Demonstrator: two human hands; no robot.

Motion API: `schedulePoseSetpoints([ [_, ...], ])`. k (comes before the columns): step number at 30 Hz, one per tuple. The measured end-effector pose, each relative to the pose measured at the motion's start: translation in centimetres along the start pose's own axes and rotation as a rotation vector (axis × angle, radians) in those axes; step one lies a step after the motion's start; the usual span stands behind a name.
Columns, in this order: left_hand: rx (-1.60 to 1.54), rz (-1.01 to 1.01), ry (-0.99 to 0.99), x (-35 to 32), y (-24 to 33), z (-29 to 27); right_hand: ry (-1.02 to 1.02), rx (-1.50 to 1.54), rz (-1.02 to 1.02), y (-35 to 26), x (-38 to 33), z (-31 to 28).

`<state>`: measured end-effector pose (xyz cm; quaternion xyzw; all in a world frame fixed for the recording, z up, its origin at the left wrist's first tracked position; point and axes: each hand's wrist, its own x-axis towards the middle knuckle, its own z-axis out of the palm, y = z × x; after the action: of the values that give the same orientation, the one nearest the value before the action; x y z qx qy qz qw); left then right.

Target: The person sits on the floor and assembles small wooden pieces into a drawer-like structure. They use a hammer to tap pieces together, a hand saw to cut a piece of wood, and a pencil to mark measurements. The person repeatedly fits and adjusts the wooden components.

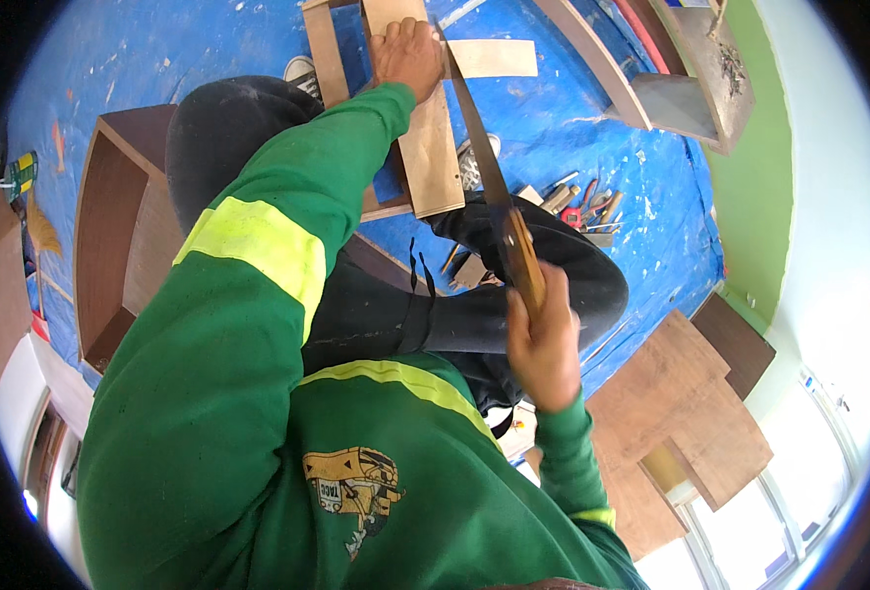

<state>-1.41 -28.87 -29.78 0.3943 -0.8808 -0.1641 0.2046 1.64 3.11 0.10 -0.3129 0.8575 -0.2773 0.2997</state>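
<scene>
My right hand [547, 339] is closed round the wooden handle of a handsaw [481, 136]. The long blade slants up and away, with its far end beside my left hand [407, 57]. That hand presses down on a light wooden board [429, 157], its fingers curled and close together on the top. The board lies lengthwise over a box-like wooden frame [329, 57] between my legs. Along the board's right edge the blade's tip meets or passes close to it; whether the teeth are in the wood I cannot tell.
A loose pale wooden strip [499, 58] lies past the blade. Hand tools, including red-handled pliers [574, 214], are heaped on the blue sheet [641, 202]. A brown wooden cabinet [110, 236] stands left, another open wooden unit [681, 103] far right, and plywood sheets [661, 393] lie near right.
</scene>
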Motion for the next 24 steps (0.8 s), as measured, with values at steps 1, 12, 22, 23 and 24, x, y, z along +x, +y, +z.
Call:
schedulePoseSetpoints([
  [1, 0.019, 0.011, -0.024, 0.1, 0.1, -0.2, -0.001, -0.006, 0.008, -0.4, -0.1, -0.4],
  [12, 0.033, 0.006, -0.029, 0.2, 0.0, -0.3, 0.141, -0.114, -0.188, 3.3, 20.1, 9.8],
  [22, 0.055, -0.010, -0.068, 0.2, 0.4, -0.5, 0.028, 0.000, -0.060, 1.5, 4.5, 2.9],
  [23, 0.059, -0.009, -0.048, 0.5, 0.2, -0.4, 0.029, -0.008, -0.081, 2.3, 7.6, 4.4],
  [24, 0.059, -0.010, -0.035, 0.3, 0.0, -0.1, 0.054, 0.015, -0.121, 3.4, 11.2, 6.3],
])
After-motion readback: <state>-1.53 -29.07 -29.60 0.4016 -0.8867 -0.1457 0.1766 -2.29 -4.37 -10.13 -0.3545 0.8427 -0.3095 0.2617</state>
